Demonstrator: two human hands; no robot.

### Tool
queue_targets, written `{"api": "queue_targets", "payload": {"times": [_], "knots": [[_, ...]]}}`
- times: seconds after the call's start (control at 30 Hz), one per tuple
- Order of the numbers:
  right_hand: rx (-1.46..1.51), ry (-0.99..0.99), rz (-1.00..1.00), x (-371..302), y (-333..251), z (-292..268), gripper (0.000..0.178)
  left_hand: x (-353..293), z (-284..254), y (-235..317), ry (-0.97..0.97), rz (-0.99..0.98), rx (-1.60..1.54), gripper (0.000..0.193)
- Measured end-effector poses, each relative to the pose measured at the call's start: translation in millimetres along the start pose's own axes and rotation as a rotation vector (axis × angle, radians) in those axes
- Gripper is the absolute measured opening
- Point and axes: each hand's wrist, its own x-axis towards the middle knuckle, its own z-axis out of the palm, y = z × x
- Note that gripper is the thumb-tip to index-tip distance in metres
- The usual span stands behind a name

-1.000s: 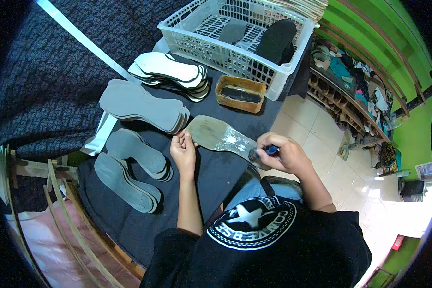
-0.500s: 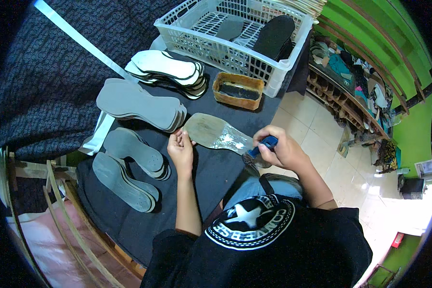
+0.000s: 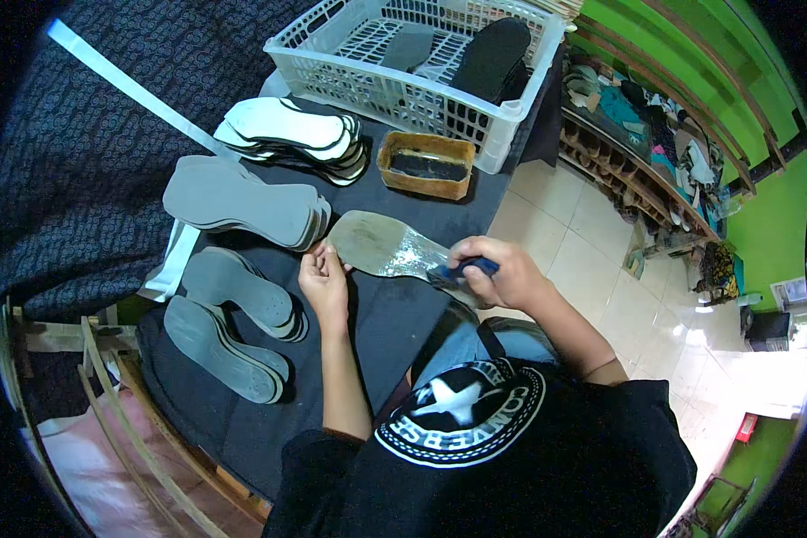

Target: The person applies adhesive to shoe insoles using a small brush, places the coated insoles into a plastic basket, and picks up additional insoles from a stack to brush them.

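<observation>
Between my hands lies a grey-brown shoe sole (image 3: pixel 368 240), with a wet, shiny coat over its middle. My left hand (image 3: pixel 325 285) pinches its left edge between thumb and fingers. In my right hand (image 3: pixel 504 276) is a brush (image 3: pixel 473 267) with a blue handle; its bristles press on the sole near the narrow middle. My fingers cover part of the sole's right end. Just left of the sole rests a stack of light grey soles (image 3: pixel 242 199). Beyond it sits a rectangular tan container (image 3: pixel 427 165) with a dark inside.
White-topped soles (image 3: pixel 287 130) are piled behind the grey stack. Two more piles of darker grey soles (image 3: pixel 242 291) lie nearer, on the dark table cover (image 3: pixel 368 350). A white plastic crate (image 3: pixel 394 94) holding soles stands at the back. Cluttered shelves (image 3: pixel 637 143) line the green wall.
The brush has moved left along the sole, from its right end toward the middle, and its handle now lies flatter. My left hand keeps its hold. The whole view has shifted slightly.
</observation>
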Motion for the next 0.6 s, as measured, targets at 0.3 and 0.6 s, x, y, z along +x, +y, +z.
{"api": "queue_targets", "payload": {"times": [0.3,0.6], "knots": [[0.080,-0.006,0.096,-31.6,-6.0,-19.0,0.015,0.0,-2.8,-1.0,-0.024,0.011,-0.006,0.019],[0.099,0.132,-0.141,-7.3,4.6,4.3,0.017,-0.7,-1.5,-0.7,-0.033,0.002,-0.042,0.021]]}}
